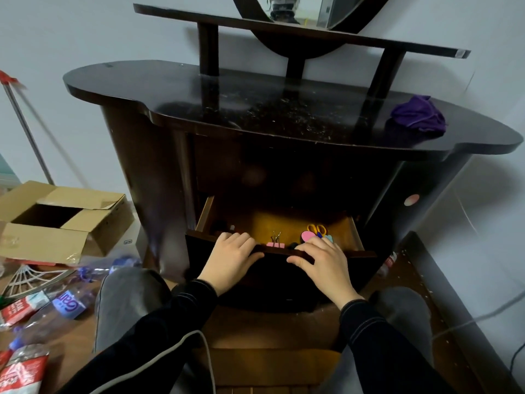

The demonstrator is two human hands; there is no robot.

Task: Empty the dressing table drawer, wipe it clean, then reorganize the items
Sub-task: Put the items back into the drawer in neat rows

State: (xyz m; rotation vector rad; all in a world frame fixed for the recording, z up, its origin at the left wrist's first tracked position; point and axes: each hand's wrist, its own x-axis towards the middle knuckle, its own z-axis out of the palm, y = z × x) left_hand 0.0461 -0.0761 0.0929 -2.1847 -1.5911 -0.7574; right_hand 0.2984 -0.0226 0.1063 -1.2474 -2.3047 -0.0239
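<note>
- The drawer point(272, 223) of the dark bench point(255, 115) is pulled out low at the front, facing the seated person's knees.
- The left hand point(231, 258) grips the left part of the drawer's front edge. Its fingers point(238, 241) lie close together and curl over the top of the edge, with the thumb on the outer face.
- The right hand point(321, 261) grips the same edge further right, fingers slightly spread over the rim and thumb along the front.
- A pink binder clip point(275, 243) stands against the front wall, between the two hands.
- Yellow-handled scissors point(317, 229) lie at the drawer's right side, beside a pink round item point(308, 236).
- A crumpled purple cloth point(417, 116) lies on the right end of the bench top.
- An open cardboard box point(56, 220) sits on the floor to the left, with plastic bottles point(68, 304) near it.
</note>
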